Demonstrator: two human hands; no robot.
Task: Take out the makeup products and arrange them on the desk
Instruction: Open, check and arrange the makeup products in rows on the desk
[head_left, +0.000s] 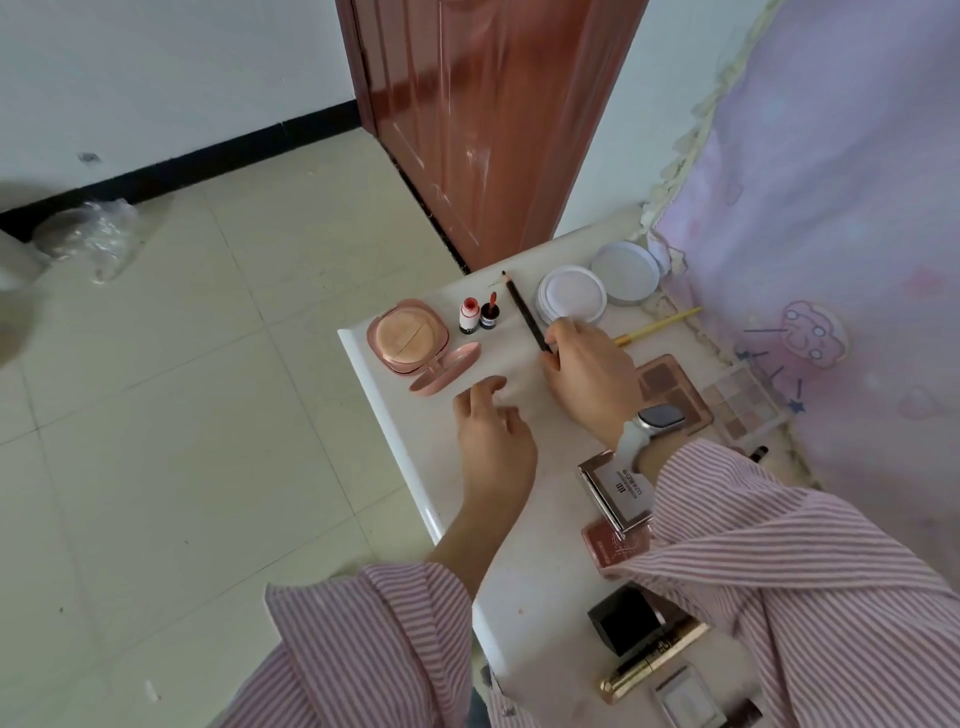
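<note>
The dark pencil (524, 310) lies slantwise on the white desk (395, 415), its near end pinched in the curled fingers of the right hand (584, 376), its tip pointing away toward the desk's far edge. The left hand (491, 431) hovers beside it over the desk, fingers loosely bent and holding nothing. Left of the pencil stand two small lip tint bottles (479, 313), then an open pink cushion compact (410, 338). Two round white jars (571, 295) sit just right of the pencil.

The right sleeve (753, 545) hides part of the boxes (615, 491); the grey case (685, 699) is cut off below.
</note>
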